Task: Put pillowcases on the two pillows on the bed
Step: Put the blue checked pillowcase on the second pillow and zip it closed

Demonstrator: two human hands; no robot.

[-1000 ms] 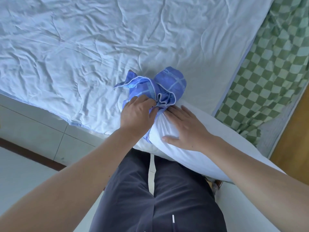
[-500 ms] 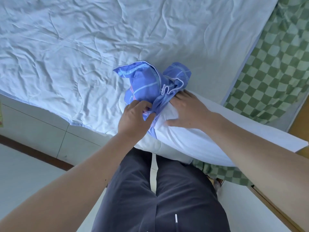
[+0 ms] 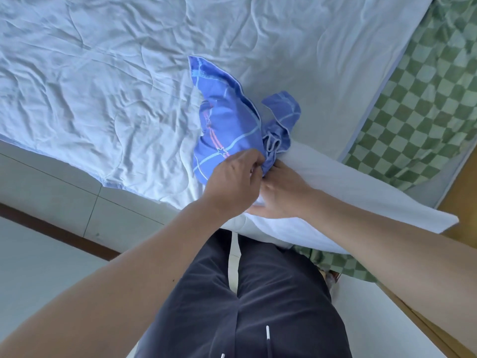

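Note:
A white pillow (image 3: 343,195) lies across the bed's near edge, its far end bunched inside a blue pillowcase (image 3: 227,127) with pale lines and a star. My left hand (image 3: 232,182) grips the pillowcase's gathered edge at the pillow's end. My right hand (image 3: 281,195) rests on the pillow just beside it, fingers reaching to the pillowcase's bunched hem; its fingertips are partly hidden by my left hand. No second pillow is in view.
A wrinkled pale blue quilt (image 3: 129,86) covers the bed. A green checked sheet (image 3: 426,120) shows at the right. Tiled floor (image 3: 38,182) lies at the left, wooden furniture (image 3: 462,202) at the right edge. My dark trousers (image 3: 245,306) fill the bottom.
The pillowcase has been drawn further over the pillow's end and its left flap now stands taller. Both hands have come closer together at the bunched hem.

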